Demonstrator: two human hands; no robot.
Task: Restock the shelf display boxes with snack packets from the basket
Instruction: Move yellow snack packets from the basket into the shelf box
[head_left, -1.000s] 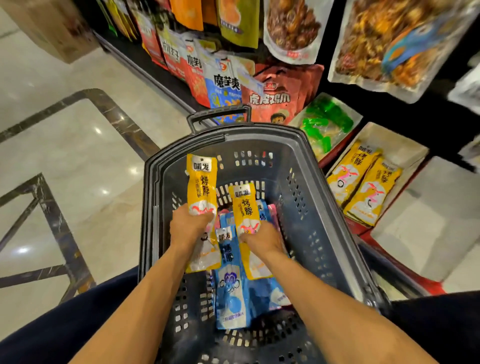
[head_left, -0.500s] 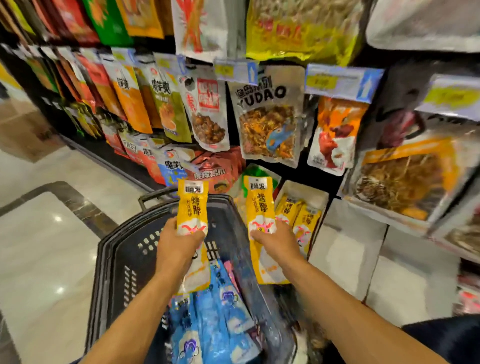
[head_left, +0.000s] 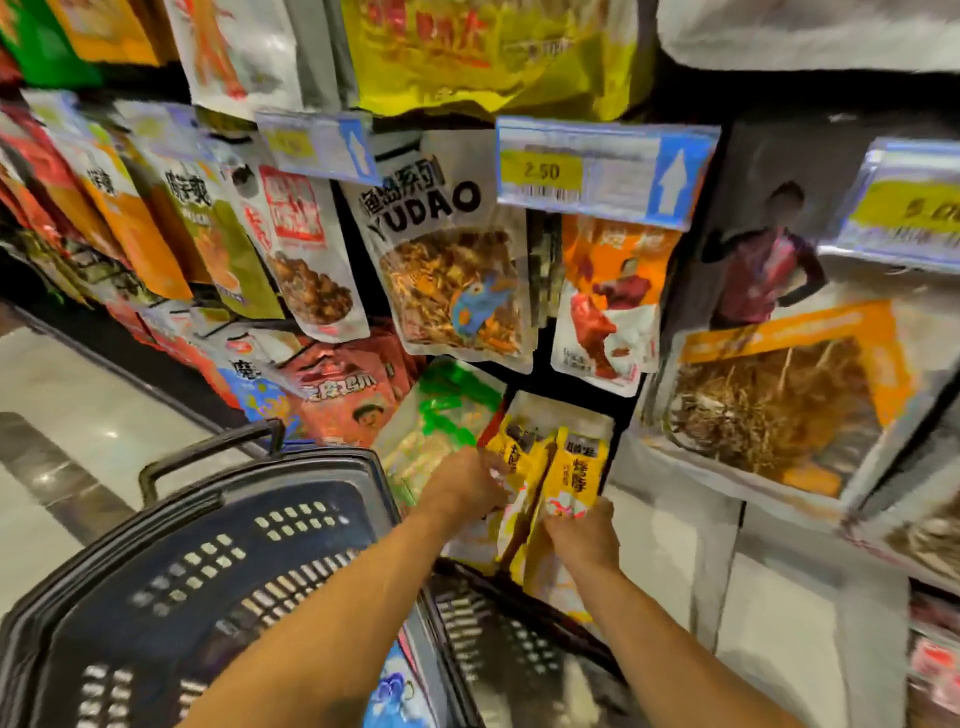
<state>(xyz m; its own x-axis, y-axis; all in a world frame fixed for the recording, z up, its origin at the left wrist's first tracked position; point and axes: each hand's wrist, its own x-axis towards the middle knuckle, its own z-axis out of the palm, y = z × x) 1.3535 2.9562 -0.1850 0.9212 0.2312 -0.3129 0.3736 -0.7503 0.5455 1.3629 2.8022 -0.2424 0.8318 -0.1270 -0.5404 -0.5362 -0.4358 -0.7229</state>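
At the mouth of the low display box (head_left: 569, 409), the right hand (head_left: 582, 538) has its fingers curled round the lower end of a yellow packet (head_left: 576, 467), holding it upright with the printed top pointing up into the box. Just to its left, the left hand (head_left: 462, 486) is closed on the lower part of a second yellow packet (head_left: 519, 454); motion blur hides exactly how the fingers lie. The two packets stand side by side, touching or nearly so, with their tops inside the box's cream walls and their lower ends hanging out over its front edge.

Below and left of the hands, the dark plastic basket (head_left: 208, 561) sits beneath both forearms, its handle raised at the far rim. Blue packets (head_left: 392, 693) show inside it between the arms. A green-printed bag (head_left: 447, 400) lies just left of the box. Above hang a YUDAO bag (head_left: 447, 260) and an orange bag (head_left: 608, 306), under a blue price tag (head_left: 597, 171) marked 2.50. Pale polished floor (head_left: 78, 415) runs along the left.
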